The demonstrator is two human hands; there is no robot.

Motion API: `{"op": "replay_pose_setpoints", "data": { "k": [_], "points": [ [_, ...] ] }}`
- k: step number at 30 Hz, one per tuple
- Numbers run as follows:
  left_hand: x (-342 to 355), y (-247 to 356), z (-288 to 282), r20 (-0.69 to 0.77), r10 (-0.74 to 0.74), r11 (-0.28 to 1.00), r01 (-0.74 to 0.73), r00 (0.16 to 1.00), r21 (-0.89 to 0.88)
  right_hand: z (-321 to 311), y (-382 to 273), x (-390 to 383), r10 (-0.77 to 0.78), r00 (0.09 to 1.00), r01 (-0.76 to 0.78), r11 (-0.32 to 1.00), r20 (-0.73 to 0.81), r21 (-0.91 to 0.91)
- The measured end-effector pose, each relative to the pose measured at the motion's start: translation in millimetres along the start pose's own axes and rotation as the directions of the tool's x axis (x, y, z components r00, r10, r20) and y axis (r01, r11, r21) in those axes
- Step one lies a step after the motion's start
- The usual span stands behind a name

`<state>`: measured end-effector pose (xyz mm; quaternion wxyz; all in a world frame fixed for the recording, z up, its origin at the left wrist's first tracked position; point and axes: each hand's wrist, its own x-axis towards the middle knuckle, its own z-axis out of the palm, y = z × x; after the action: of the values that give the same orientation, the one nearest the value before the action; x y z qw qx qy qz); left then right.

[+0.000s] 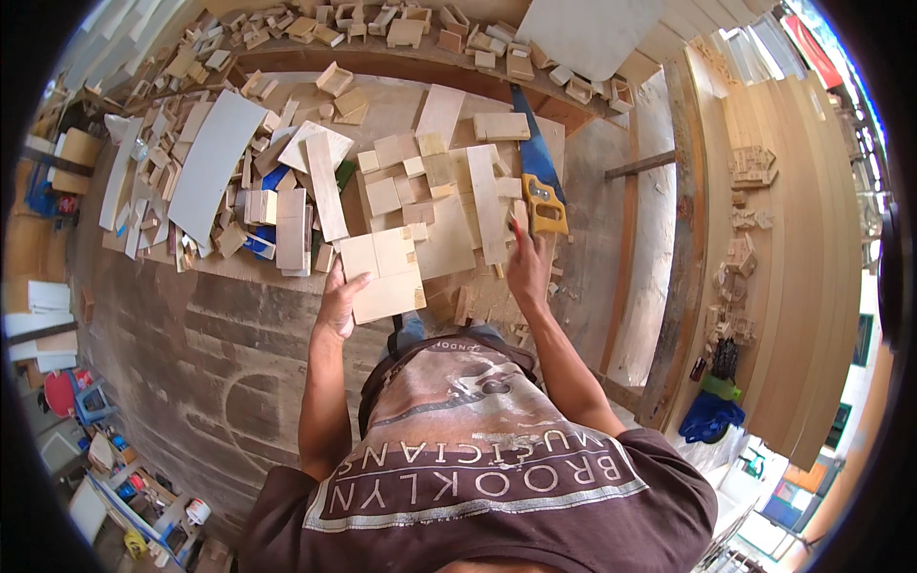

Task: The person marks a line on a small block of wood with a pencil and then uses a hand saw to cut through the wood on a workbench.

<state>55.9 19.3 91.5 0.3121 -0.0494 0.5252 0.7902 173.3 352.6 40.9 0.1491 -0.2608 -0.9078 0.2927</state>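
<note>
My left hand [337,301] grips a pale square wooden board [380,272] by its left edge, with the thumb over its face. Thin lines divide that face, and darker patches mark its right edge. Closed fingers of my right hand [526,270] hold a slim red-tipped stick [517,225], too small to name surely. Just beyond that hand lies a handsaw [538,153] with a blue blade and a yellow handle. A long narrow wooden strip [485,205] lies to its left, among several small wooden blocks [384,197] on the workbench [301,84].
Heaped offcuts and a curved grey-white panel [218,164] cover the bench's left side. Small wooden boxes [409,29] line a ledge at the back. On the right, long planks [798,248] carry wooden pieces and a blue bag [712,417]. A red stool [59,393] stands far left.
</note>
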Motion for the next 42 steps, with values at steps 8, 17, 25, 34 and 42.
{"op": "replay_pose_setpoints", "data": {
  "k": [8, 17, 25, 34, 42],
  "points": [
    [-56, -49, 55, -0.315, 0.052, 0.994, -0.078, 0.948, -0.072, 94, -7, 89, -0.148, 0.983, 0.145, 0.989, 0.112, 0.033],
    [-107, -90, 85, -0.481, 0.081, 0.993, -0.110, 0.873, -0.032, 40, -8, 89, -0.224, 0.949, 0.211, 0.974, 0.223, 0.081],
    [-119, -101, 120, -0.459, 0.094, 0.991, -0.128, 0.884, -0.044, 40, -20, 87, -0.371, 0.856, 0.361, 0.927, 0.359, 0.099],
    [-125, -108, 156, -0.389, 0.100, 0.991, -0.125, 0.916, -0.039, -45, 91, 84, -0.106, 0.959, 0.164, 0.964, 0.264, -0.210],
    [-113, -103, 179, -0.219, 0.037, 0.997, -0.052, 0.975, -0.063, -33, 143, 96, -0.458, 0.829, 0.544, 0.793, 0.321, -0.274]
  ]
}}
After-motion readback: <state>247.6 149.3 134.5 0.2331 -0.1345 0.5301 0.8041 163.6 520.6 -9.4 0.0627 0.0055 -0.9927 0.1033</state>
